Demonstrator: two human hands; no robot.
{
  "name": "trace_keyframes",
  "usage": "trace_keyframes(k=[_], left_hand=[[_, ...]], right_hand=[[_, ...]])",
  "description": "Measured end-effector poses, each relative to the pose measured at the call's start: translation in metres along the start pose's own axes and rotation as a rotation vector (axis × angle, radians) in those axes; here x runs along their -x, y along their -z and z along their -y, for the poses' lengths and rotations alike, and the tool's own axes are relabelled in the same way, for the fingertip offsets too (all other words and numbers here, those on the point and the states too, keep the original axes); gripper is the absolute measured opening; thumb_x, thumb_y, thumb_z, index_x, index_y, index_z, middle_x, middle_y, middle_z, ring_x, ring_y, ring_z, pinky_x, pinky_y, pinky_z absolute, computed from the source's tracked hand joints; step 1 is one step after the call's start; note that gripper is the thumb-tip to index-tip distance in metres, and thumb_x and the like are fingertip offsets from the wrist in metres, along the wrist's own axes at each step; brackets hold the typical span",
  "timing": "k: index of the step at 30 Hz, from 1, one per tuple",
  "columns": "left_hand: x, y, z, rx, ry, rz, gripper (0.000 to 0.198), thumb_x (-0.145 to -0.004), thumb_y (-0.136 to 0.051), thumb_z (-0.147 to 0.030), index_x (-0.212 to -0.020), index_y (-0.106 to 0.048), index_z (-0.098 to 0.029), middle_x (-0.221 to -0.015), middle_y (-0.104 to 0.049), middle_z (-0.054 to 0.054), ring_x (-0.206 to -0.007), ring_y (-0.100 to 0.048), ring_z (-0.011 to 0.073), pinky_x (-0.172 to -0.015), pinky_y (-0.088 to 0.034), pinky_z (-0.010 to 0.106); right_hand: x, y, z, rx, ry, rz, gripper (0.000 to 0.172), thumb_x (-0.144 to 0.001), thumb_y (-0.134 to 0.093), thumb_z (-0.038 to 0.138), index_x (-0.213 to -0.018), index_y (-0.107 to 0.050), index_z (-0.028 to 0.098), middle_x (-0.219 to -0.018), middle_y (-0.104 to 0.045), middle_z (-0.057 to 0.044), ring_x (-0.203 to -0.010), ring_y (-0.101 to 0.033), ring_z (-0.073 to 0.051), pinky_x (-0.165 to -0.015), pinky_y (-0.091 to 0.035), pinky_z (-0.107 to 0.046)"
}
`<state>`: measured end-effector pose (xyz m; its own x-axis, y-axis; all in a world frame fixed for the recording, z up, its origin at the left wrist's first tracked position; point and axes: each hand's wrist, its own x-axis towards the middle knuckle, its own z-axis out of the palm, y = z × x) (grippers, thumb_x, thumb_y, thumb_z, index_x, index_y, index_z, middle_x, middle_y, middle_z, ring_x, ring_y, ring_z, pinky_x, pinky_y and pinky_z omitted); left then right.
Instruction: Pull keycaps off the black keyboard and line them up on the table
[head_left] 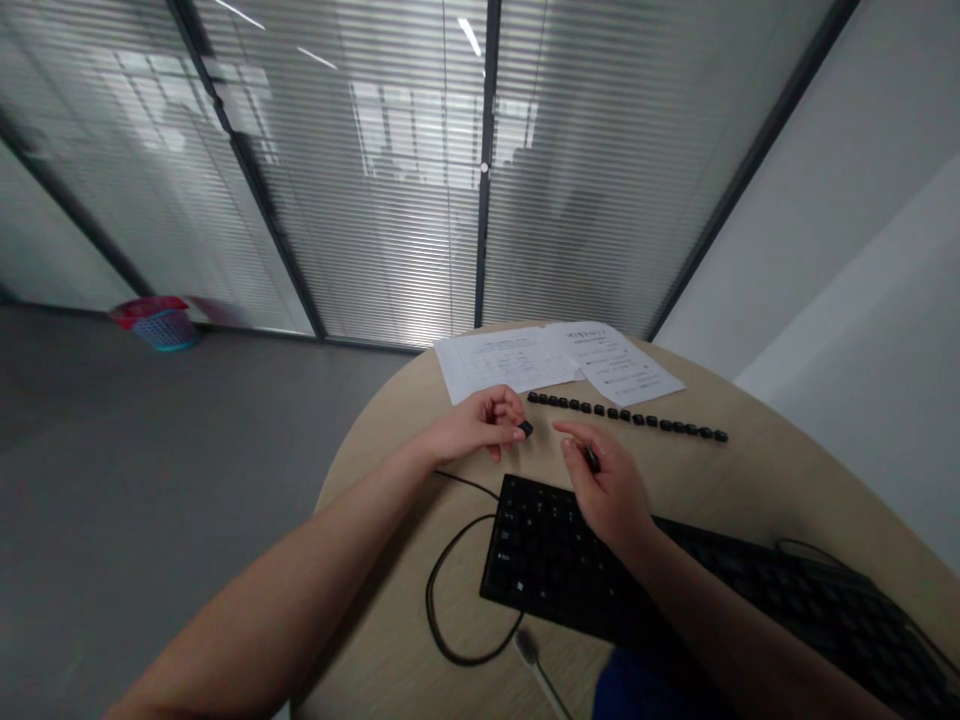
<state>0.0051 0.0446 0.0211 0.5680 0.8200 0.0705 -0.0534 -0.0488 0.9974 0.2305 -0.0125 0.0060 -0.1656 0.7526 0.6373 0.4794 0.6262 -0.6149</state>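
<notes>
Between the thumb and fingers of my left hand (pixel 487 420) is a small black keycap (pixel 526 429), held just below the near end of a long row of black keycaps (pixel 625 415). My right hand (pixel 604 480) is to its right, over the top edge of a black keyboard (pixel 540 545). Its fingers are curled around a small dark object (pixel 592 459), mostly hidden in the grip, and the index finger points left. The two hands are apart.
Printed papers (pixel 517 358) lie at the far edge of the round wooden table (pixel 390 560). A black cable (pixel 429 600) loops left of the keyboard, and a brush (pixel 527 647) lies below it. A second keyboard (pixel 825 600) is at the right. A basket (pixel 166 326) stands on the floor.
</notes>
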Motion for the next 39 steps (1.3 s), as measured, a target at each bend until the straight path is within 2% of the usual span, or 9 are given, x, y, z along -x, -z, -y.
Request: trace_keyframes(k=[4, 10, 17, 19, 22, 24, 26, 32, 39], left_hand=[[-0.001, -0.005, 0.001, -0.026, 0.000, 0.034, 0.037, -0.072, -0.083, -0.034, -0.082, -0.052, -0.017, -0.067, -0.059, -0.006, -0.055, -0.055, 0.0067, -0.047, -0.049, 0.018], [-0.002, -0.010, 0.003, -0.015, 0.016, 0.082, 0.038, -0.069, -0.085, -0.040, -0.080, -0.058, -0.015, -0.068, -0.064, -0.003, -0.057, -0.057, 0.0078, -0.049, -0.050, 0.019], [-0.002, -0.009, 0.001, -0.068, 0.015, 0.056, 0.039, -0.070, -0.083, -0.045, -0.086, -0.064, -0.015, -0.069, -0.066, -0.001, -0.057, -0.058, 0.0097, -0.049, -0.047, 0.020], [-0.003, -0.004, 0.000, -0.144, -0.001, -0.055, 0.037, -0.076, -0.076, -0.049, -0.085, -0.065, -0.015, -0.065, -0.063, -0.001, -0.051, -0.053, 0.0089, -0.045, -0.042, 0.020], [-0.006, 0.009, -0.001, -0.253, -0.043, -0.376, 0.036, -0.084, -0.061, -0.051, -0.080, -0.064, -0.016, -0.063, -0.060, -0.002, -0.042, -0.040, 0.0067, -0.042, -0.032, 0.021], [-0.010, 0.017, 0.001, -0.327, -0.057, -0.550, 0.035, -0.086, -0.055, -0.049, -0.076, -0.063, -0.017, -0.064, -0.060, -0.002, -0.045, -0.040, 0.0082, -0.046, -0.032, 0.023], [-0.012, 0.024, 0.004, -0.423, -0.073, -0.642, 0.035, -0.086, -0.053, -0.048, -0.072, -0.063, -0.017, -0.064, -0.061, 0.000, -0.052, -0.045, 0.0115, -0.052, -0.036, 0.025], [-0.013, 0.030, 0.011, -0.612, -0.075, -0.687, 0.034, -0.085, -0.052, -0.046, -0.067, -0.062, -0.019, -0.063, -0.060, 0.001, -0.064, -0.054, 0.0179, -0.061, -0.035, 0.029], [-0.009, 0.030, 0.009, -0.644, -0.139, -0.680, 0.033, -0.089, -0.052, -0.042, -0.065, -0.058, -0.020, -0.062, -0.056, 0.000, -0.064, -0.051, 0.0167, -0.061, -0.033, 0.029]], right_hand=[[-0.002, -0.005, 0.000, 0.046, 0.013, 0.031, 0.024, -0.093, -0.061, 0.029, -0.114, -0.071, 0.023, -0.072, -0.060, 0.000, -0.063, -0.056, -0.017, -0.064, -0.049, -0.033], [-0.002, -0.008, -0.004, 0.068, 0.016, 0.062, 0.020, -0.092, -0.064, 0.029, -0.106, -0.075, 0.020, -0.075, -0.063, -0.002, -0.064, -0.057, -0.017, -0.065, -0.049, -0.032], [-0.001, -0.012, -0.006, 0.108, 0.003, 0.050, 0.017, -0.089, -0.066, 0.032, -0.100, -0.074, 0.020, -0.078, -0.068, -0.003, -0.069, -0.062, -0.018, -0.066, -0.050, -0.032], [-0.001, -0.008, -0.001, 0.139, -0.007, 0.055, 0.017, -0.089, -0.068, 0.034, -0.098, -0.073, 0.021, -0.080, -0.070, -0.004, -0.070, -0.063, -0.019, -0.064, -0.049, -0.031], [-0.008, 0.004, 0.006, 0.212, -0.014, 0.142, 0.019, -0.090, -0.067, 0.036, -0.100, -0.073, 0.022, -0.084, -0.072, -0.004, -0.071, -0.065, -0.018, -0.063, -0.049, -0.030], [-0.020, 0.012, 0.006, 0.293, -0.010, 0.239, 0.020, -0.091, -0.067, 0.038, -0.100, -0.074, 0.022, -0.086, -0.074, -0.004, -0.069, -0.064, -0.018, -0.066, -0.049, -0.031], [-0.038, 0.014, 0.000, 0.378, -0.017, 0.332, 0.021, -0.091, -0.067, 0.039, -0.101, -0.076, 0.022, -0.087, -0.075, -0.004, -0.072, -0.065, -0.019, -0.069, -0.048, -0.033], [-0.085, -0.014, -0.035, 0.539, -0.087, 0.505, 0.023, -0.091, -0.067, 0.036, -0.104, -0.080, 0.023, -0.089, -0.077, -0.005, -0.084, -0.067, -0.023, -0.072, -0.046, -0.034], [-0.079, -0.037, -0.056, 0.571, -0.115, 0.544, 0.027, -0.092, -0.065, 0.040, -0.105, -0.080, 0.022, -0.092, -0.077, -0.006, -0.085, -0.067, -0.023, -0.072, -0.046, -0.033]])
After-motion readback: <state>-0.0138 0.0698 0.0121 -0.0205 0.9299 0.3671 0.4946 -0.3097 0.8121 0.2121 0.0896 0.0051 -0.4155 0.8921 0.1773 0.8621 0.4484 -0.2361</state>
